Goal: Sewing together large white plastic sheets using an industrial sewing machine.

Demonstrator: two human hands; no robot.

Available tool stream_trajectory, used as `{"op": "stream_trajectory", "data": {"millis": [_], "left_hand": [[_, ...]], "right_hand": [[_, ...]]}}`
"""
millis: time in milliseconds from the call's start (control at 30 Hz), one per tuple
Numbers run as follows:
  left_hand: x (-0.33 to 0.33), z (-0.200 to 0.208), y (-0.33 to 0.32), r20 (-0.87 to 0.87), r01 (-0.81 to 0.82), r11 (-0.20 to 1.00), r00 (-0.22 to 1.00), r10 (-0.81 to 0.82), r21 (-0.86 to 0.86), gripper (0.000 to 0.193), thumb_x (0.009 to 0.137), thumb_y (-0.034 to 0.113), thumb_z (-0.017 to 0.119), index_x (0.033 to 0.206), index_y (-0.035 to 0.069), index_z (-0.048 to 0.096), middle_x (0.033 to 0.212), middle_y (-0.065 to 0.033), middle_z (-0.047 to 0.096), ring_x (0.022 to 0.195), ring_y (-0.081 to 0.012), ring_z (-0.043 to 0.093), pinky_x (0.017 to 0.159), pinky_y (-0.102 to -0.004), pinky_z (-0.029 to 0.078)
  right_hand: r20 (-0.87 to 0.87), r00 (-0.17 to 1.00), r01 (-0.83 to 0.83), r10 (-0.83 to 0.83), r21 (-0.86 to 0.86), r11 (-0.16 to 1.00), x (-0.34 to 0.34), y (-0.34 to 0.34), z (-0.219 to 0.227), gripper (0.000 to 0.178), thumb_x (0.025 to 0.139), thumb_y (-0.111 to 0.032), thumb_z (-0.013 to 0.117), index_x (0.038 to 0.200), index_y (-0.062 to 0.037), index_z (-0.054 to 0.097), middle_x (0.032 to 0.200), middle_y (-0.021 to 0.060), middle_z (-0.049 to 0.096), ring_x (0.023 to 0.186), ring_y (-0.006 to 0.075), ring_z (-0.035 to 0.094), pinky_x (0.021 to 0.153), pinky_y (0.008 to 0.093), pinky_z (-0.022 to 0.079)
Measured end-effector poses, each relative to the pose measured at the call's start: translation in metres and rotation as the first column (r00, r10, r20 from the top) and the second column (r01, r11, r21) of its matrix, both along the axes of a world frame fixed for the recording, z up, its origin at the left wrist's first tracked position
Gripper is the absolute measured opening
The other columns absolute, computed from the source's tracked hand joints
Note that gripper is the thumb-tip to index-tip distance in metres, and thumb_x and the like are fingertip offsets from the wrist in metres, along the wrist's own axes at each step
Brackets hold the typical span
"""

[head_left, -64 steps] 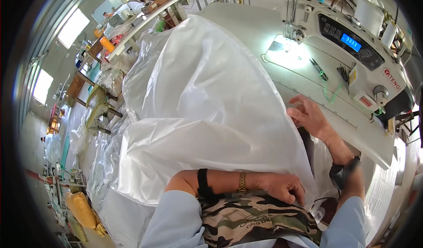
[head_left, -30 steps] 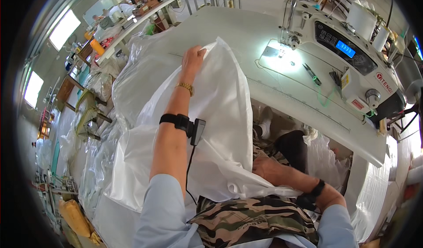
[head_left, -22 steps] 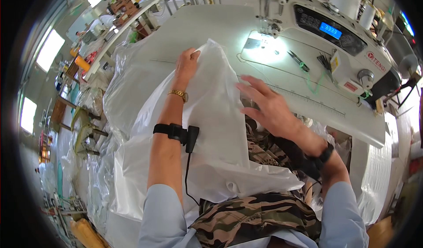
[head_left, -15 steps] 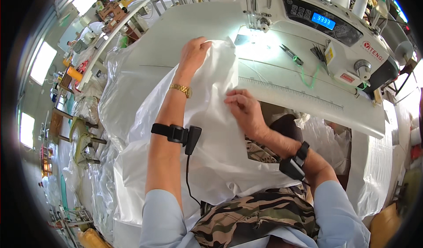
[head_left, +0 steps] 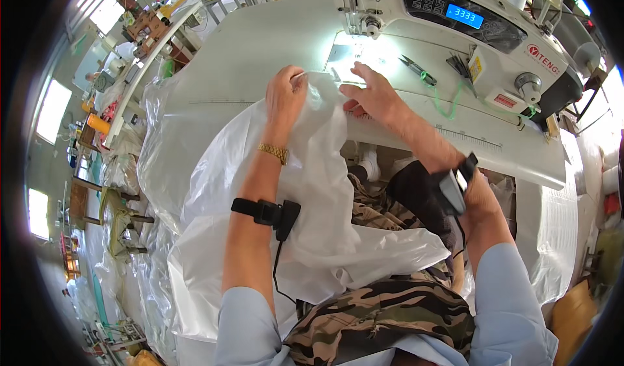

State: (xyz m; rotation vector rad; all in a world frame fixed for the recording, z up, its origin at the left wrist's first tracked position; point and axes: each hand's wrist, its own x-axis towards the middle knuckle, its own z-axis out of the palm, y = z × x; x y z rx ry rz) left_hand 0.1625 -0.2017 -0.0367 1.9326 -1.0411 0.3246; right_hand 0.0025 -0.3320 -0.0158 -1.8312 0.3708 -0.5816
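Observation:
A glossy white sheet (head_left: pixel 286 197) hangs from the table edge down over my lap, its top corner lifted near the sewing machine (head_left: pixel 481 25). My left hand (head_left: pixel 285 99), with a gold watch (head_left: pixel 273 152) at the wrist, is closed on the sheet's upper edge. Just right of that corner, my right hand (head_left: pixel 377 99) has its thumb and fingers apart. Nothing shows between them; whether a fingertip touches the sheet I cannot tell. The machine's lamp lights the needle area beyond both hands.
Thread snips (head_left: pixel 417 71) with a green cord (head_left: pixel 448 111) lie on the table right of the needle. Dark slim tools (head_left: pixel 461 73) rest against the machine. Clear plastic sheeting (head_left: pixel 156 132) drapes over the table's left side. A stool (head_left: pixel 116 216) stands on the floor at left.
My right hand has moved up from the sheet's right edge toward the needle, its fingers spreading. My left hand, holding the sheet, has shifted slightly down in the picture.

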Motion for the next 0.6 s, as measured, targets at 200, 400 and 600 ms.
{"op": "stream_trajectory", "data": {"millis": [200,400,600], "left_hand": [[-0.016,0.006,-0.001,0.381,0.008,0.989,0.923,0.049,-0.145,0.009,0.081,0.009,0.066,0.090,0.006,0.067,0.098,-0.0039,0.065,0.097,-0.0249,0.059,0.089,-0.0401,0.041],[-0.033,0.008,0.000,0.523,0.122,0.992,0.849,-0.083,-0.041,0.013,0.087,0.014,0.065,0.096,0.004,0.068,0.100,-0.0048,0.066,0.099,-0.0246,0.060,0.087,-0.0388,0.042],[-0.037,-0.005,-0.001,0.219,0.157,0.988,0.963,-0.156,0.012,0.035,0.083,0.028,0.072,0.105,0.001,0.068,0.106,-0.0112,0.066,0.104,-0.0284,0.059,0.090,-0.0394,0.045]], "right_hand": [[-0.125,0.866,-0.363,0.485,0.510,0.780,0.015,-0.027,0.010,0.048,0.088,-0.029,0.071,0.121,0.0020,0.056,0.091,0.0073,0.065,0.063,0.0119,0.063,0.056,0.0247,0.053],[-0.285,0.832,-0.387,0.475,0.314,0.867,0.000,-0.034,0.019,0.025,0.089,-0.029,0.066,0.083,-0.0053,0.062,0.058,-0.0056,0.044,0.048,0.0057,0.041,0.047,0.0244,0.041],[-0.150,0.910,-0.337,0.386,0.271,0.901,-0.037,-0.059,0.031,0.028,0.091,-0.029,0.063,0.089,-0.0012,0.064,0.056,-0.0080,0.037,0.049,0.0041,0.034,0.050,0.0241,0.041]]}}
